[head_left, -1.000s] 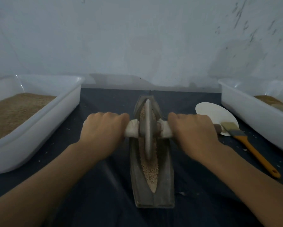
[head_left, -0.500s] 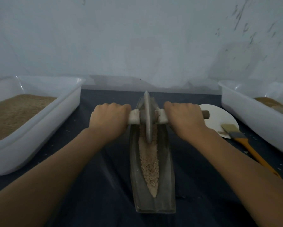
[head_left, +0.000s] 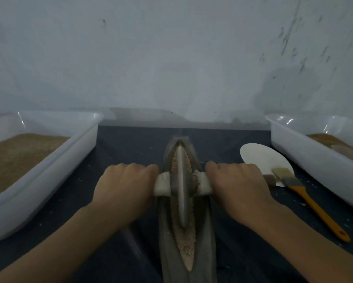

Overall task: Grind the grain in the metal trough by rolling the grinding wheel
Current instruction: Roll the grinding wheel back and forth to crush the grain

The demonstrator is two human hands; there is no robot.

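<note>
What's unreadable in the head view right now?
- Wooden axle grips: hidden inside the left hand and right hand.
- Where the grey grinding wheel meets the metal trough: hidden by grain and the wheel itself.
- Right white plastic tub: cut off by the frame edge; contents unclear.

Bare workroom: stained plaster wall (head_left: 171, 58), cloth-covered bench (head_left: 130, 144), grain tubs (head_left: 73, 152).

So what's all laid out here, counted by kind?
White tubs: 2
Metal trough: 1
Grinding wheel: 1
Brush: 1
White paper disc: 1
Total: 6
</note>
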